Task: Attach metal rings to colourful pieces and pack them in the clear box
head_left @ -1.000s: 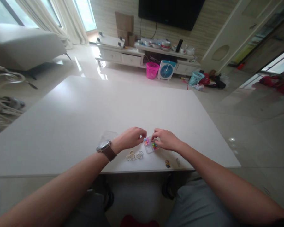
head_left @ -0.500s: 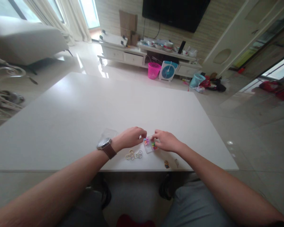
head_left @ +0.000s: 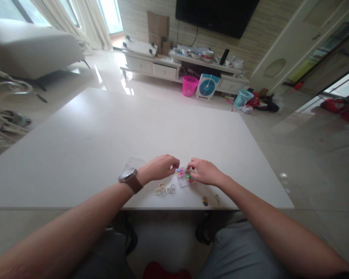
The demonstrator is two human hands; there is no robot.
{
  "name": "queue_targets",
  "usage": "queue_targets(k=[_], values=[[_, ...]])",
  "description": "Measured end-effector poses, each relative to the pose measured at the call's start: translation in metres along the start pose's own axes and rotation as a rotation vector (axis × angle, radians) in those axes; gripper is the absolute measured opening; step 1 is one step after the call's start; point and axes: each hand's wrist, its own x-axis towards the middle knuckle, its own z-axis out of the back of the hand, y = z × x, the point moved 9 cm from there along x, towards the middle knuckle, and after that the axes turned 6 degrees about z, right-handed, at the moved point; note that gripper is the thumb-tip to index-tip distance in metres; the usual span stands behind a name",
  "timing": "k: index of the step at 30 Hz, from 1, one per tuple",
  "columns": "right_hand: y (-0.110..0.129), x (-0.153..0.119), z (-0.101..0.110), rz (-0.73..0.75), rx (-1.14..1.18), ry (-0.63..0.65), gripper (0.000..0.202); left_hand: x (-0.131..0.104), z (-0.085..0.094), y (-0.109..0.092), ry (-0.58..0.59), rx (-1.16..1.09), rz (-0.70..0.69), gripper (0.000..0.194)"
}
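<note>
A small clear plastic box [head_left: 183, 183] with compartments sits near the table's front edge, holding bright pink, orange, green and other coloured small pieces. My left hand [head_left: 163, 167], fingers curled in, pinches at the box's upper left corner. Over its right side is my right hand [head_left: 205, 171]; the fingertips are bent down into an upper compartment, and what they hold is too small to make out. Several pale rings [head_left: 164, 189] lie in front of the box. To the right are a small yellow and blue figure [head_left: 205, 201] and a little silvery piece [head_left: 217, 199].
A clear lid-like sheet [head_left: 133, 162] lies behind my left wrist, partly hidden by the watch [head_left: 128, 175]. The white table [head_left: 151, 128] stretches forward. Beyond it stand a pink basket [head_left: 189, 86], a blue fan [head_left: 207, 86] and a low cabinet [head_left: 164, 71].
Both hands stay at the box with only slight finger movement. My right fingers have shifted a little, showing more of the green pieces. The whole view moves very slightly.
</note>
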Motion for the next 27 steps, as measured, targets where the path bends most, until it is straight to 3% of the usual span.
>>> queue_targets(k=[8, 12, 18, 23, 27], values=[[-0.003, -0.002, 0.005, 0.000, 0.038, -0.037, 0.023, -0.003, -0.002, 0.012, 0.108, 0.045, 0.107, 0.015], [-0.003, -0.003, 0.010, -0.004, 0.078, -0.077, 0.020, -0.008, -0.013, 0.019, 0.272, 0.023, 0.172, 0.005], [-0.001, -0.003, 0.007, 0.020, 0.094, -0.061, 0.018, -0.022, -0.034, 0.029, 0.496, 0.054, 0.243, 0.037], [0.001, -0.004, 0.007, 0.022, 0.113, -0.055, 0.018, -0.028, -0.047, 0.026, 0.549, 0.051, 0.195, 0.038], [0.003, -0.004, 0.008, 0.030, 0.122, -0.050, 0.021, -0.027, -0.054, 0.022, 0.528, 0.068, 0.121, 0.029]])
